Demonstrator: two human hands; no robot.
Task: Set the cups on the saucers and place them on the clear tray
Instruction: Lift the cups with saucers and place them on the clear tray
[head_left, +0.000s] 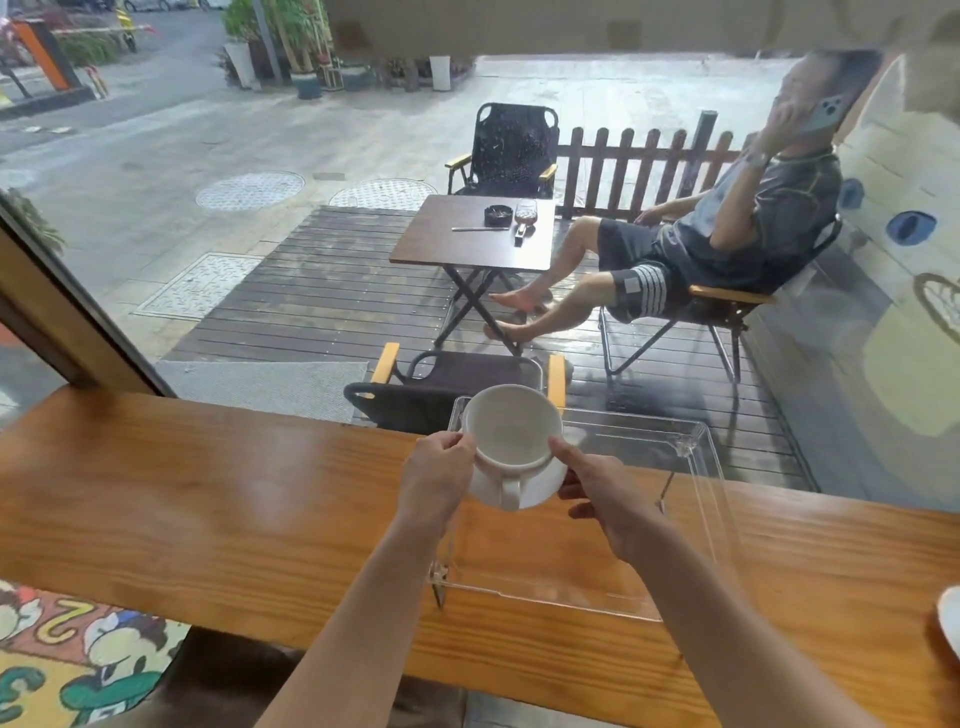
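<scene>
A white cup stands on a white saucer, its handle pointing toward me. Both are held in the air above the near-left part of the clear tray. My left hand grips the saucer's left edge with the thumb against the cup. On the other side, my right hand holds the right edge, thumb on the cup's rim. The tray itself stands on small legs on the wooden counter.
The rim of another white saucer shows at the counter's far right edge. A window runs along the back of the counter. Outside are a small table, folding chairs and a seated person on a phone.
</scene>
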